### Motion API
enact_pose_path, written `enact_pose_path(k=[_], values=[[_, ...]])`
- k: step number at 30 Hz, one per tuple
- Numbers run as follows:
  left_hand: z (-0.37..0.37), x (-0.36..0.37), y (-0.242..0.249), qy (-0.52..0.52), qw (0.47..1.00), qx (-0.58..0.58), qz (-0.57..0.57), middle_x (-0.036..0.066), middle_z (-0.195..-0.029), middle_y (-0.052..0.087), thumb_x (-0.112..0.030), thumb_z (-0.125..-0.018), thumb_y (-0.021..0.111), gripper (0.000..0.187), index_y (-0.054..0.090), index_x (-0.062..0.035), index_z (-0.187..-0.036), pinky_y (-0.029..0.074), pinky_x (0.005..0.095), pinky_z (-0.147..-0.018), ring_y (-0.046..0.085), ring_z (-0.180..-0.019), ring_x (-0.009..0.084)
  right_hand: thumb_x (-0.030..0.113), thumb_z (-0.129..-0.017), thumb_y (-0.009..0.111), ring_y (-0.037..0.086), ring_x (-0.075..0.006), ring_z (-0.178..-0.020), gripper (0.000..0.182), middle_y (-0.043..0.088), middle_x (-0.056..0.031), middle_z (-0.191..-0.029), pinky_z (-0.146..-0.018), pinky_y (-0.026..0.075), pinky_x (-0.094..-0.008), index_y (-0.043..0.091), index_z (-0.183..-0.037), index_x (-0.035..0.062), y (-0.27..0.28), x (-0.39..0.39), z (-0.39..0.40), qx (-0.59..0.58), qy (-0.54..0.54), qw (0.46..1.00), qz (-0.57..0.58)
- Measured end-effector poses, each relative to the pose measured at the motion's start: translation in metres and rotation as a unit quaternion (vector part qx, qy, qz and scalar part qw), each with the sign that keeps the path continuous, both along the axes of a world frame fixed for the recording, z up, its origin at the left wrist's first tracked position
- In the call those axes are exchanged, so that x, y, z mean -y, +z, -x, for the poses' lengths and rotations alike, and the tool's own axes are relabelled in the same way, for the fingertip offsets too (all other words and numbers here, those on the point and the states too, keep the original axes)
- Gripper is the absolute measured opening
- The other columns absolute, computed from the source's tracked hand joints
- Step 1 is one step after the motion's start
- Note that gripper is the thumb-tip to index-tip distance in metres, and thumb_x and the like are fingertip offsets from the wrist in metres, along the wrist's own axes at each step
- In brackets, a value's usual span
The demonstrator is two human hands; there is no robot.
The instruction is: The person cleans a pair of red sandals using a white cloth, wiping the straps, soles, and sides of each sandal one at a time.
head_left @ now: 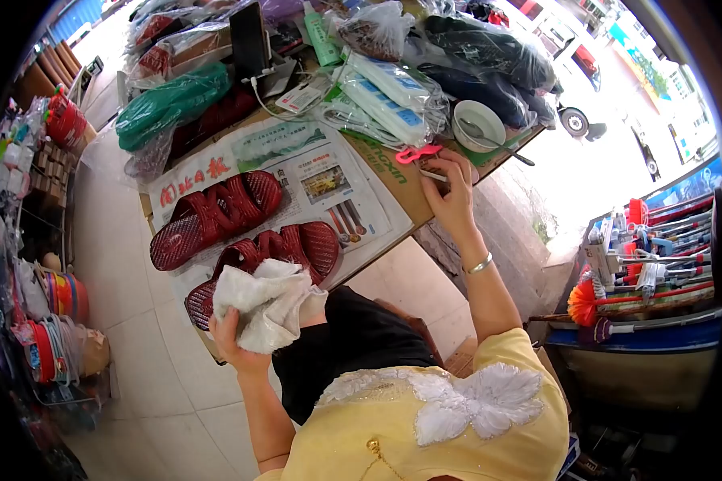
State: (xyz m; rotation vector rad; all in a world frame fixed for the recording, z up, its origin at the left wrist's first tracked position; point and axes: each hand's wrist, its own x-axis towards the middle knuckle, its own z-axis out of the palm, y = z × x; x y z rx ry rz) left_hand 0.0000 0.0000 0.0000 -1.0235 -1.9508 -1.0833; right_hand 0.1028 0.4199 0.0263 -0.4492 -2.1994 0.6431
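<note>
My left hand [234,346] grips a crumpled white cloth [269,309] at the table's near edge. The cloth partly covers the nearer of two dark red sandals [317,247]. Farther back, the other sandal [217,216] lies on a spread newspaper [289,156]. At the table's right side, my right hand [451,192] has its fingers closed around a small, pale, flat-looking item [434,175], too hidden to name. Just beyond those fingertips is a bright pink object [418,153] on the cardboard [385,172].
A white bowl [490,115] with a spoon stands beyond my right hand. Plastic-wrapped goods, a green tube [321,36] and a propped phone [249,42] with a white cable crowd the back. Brushes and poles [650,256] fill a rack at right; shelves of goods line the left.
</note>
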Motion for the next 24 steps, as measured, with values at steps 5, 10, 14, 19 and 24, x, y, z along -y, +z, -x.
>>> enact_pose_path(k=[5, 10, 14, 19, 24], values=[[0.003, 0.003, 0.001, 0.001, 1.0, -0.01, 0.001, 0.014, -0.128, 0.061, -0.025, -0.078, 0.089, 0.074, 0.048, -0.0032, -0.135, 0.05, 0.0475, -0.092, 0.063, -0.107, 0.0401, 0.016, -0.084, 0.074, 0.055, -0.0358, -0.122, 0.043, 0.058, -0.0149, -0.131, -0.107, 0.039, -0.0456, 0.065, -0.125, 0.0078, -0.004, 0.015, -0.017, -0.01, -0.117, 0.984, -0.132], [0.004, 0.003, 0.001, 0.002, 1.0, -0.012, 0.003, 0.014, -0.128, 0.061, -0.026, -0.077, 0.089, 0.074, 0.048, -0.0031, -0.135, 0.05, 0.0473, -0.091, 0.063, -0.107, 0.0402, 0.016, -0.086, 0.071, 0.054, -0.0362, -0.124, 0.042, 0.061, -0.0146, -0.13, -0.107, 0.038, -0.0452, 0.063, -0.127, 0.0068, -0.007, 0.016, -0.022, 0.011, -0.081, 0.993, -0.087], [0.001, 0.0, 0.001, 0.004, 1.0, -0.004, 0.003, 0.014, -0.128, 0.061, -0.026, -0.077, 0.089, 0.075, 0.048, -0.0029, -0.135, 0.05, 0.0465, -0.091, 0.063, -0.107, 0.04, 0.013, -0.087, 0.069, 0.054, -0.035, -0.123, 0.043, 0.064, -0.0151, -0.125, -0.107, 0.038, -0.0442, 0.061, -0.129, 0.0046, 0.011, 0.034, -0.017, -0.031, -0.119, 0.981, -0.151], [0.001, 0.001, -0.002, 0.007, 1.0, -0.006, -0.001, 0.014, -0.127, 0.062, -0.027, -0.076, 0.09, 0.075, 0.049, -0.0027, -0.134, 0.05, 0.0459, -0.09, 0.063, -0.106, 0.0395, 0.011, -0.093, 0.067, 0.062, -0.025, -0.101, 0.029, 0.065, -0.0131, -0.115, -0.09, 0.048, -0.0363, 0.061, -0.12, 0.0021, -0.009, 0.039, -0.022, -0.146, -0.073, 0.986, 0.032], [0.002, 0.0, -0.002, 0.004, 1.0, -0.002, -0.002, 0.015, -0.126, 0.062, -0.027, -0.076, 0.09, 0.074, 0.05, -0.0027, -0.134, 0.051, 0.0455, -0.088, 0.063, -0.105, 0.0395, 0.017, -0.097, 0.067, 0.057, -0.0122, -0.072, 0.041, 0.062, -0.0092, -0.093, -0.064, 0.048, -0.0261, 0.046, -0.129, -0.0003, 0.011, -0.004, -0.036, -0.319, -0.095, 0.876, 0.35]])
